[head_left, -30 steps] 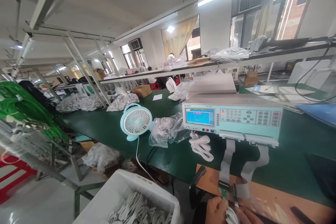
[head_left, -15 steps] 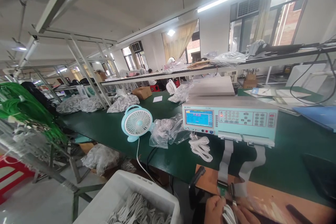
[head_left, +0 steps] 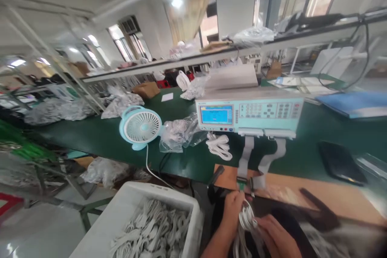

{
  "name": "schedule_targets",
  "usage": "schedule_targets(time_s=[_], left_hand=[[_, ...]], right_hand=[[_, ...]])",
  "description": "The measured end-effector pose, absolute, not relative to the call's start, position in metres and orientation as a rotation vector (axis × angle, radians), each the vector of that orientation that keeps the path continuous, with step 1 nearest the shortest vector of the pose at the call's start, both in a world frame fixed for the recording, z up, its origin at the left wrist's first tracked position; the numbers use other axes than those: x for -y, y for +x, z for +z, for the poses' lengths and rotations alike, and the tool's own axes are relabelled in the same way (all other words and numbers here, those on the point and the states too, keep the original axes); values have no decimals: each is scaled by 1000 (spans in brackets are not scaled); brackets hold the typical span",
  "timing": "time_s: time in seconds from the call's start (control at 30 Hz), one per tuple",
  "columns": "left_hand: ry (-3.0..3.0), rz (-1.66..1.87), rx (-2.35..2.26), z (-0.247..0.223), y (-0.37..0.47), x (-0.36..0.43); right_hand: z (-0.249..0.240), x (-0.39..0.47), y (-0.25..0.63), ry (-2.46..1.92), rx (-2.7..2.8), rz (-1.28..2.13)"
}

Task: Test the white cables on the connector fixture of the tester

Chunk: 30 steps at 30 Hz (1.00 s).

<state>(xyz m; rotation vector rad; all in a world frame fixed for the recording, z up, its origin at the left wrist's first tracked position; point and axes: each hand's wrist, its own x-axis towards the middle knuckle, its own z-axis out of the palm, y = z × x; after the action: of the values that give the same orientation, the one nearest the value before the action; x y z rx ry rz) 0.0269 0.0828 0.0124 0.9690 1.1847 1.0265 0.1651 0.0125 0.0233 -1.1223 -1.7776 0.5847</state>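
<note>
Closed fingers of my left hand (head_left: 232, 209) pinch the end of a white cable bundle (head_left: 246, 219) just below a small green connector board (head_left: 241, 184). My right hand (head_left: 276, 234) is closed on the side of the same bundle, lower and to the right. Two grey ribbon cables (head_left: 246, 155) run from the light-blue tester (head_left: 250, 113) with a lit screen down to connectors at the edge of an orange-brown board (head_left: 281, 183). Another coiled white cable (head_left: 219, 146) lies in front of the tester.
A white bin (head_left: 127, 193) of bundled cables stands at the lower left. On the green table (head_left: 105, 139) are a small fan (head_left: 142, 127), plastic bags (head_left: 178, 133), a black tray-like object (head_left: 341, 161) and a blue folder (head_left: 356, 102).
The view has tilted down and shifted, so more of both hands and the bin shows. My right hand has moved down and away from the connectors. The tester's screen text has changed.
</note>
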Motion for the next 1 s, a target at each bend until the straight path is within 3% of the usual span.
schedule_targets(time_s=[0.3, 0.5, 0.7, 1.0], left_hand=[[962, 1005, -1160, 14, 24, -78], [891, 1031, -1167, 27, 28, -77], [831, 1005, -1138, 30, 29, -76], [821, 1052, -1093, 27, 29, -75]], right_hand=[[45, -16, 155, -1105, 1822, 767], [22, -29, 156, -1367, 1279, 1038], [15, -39, 151, -1308, 1135, 1241], [13, -45, 146, -1260, 962, 1260]])
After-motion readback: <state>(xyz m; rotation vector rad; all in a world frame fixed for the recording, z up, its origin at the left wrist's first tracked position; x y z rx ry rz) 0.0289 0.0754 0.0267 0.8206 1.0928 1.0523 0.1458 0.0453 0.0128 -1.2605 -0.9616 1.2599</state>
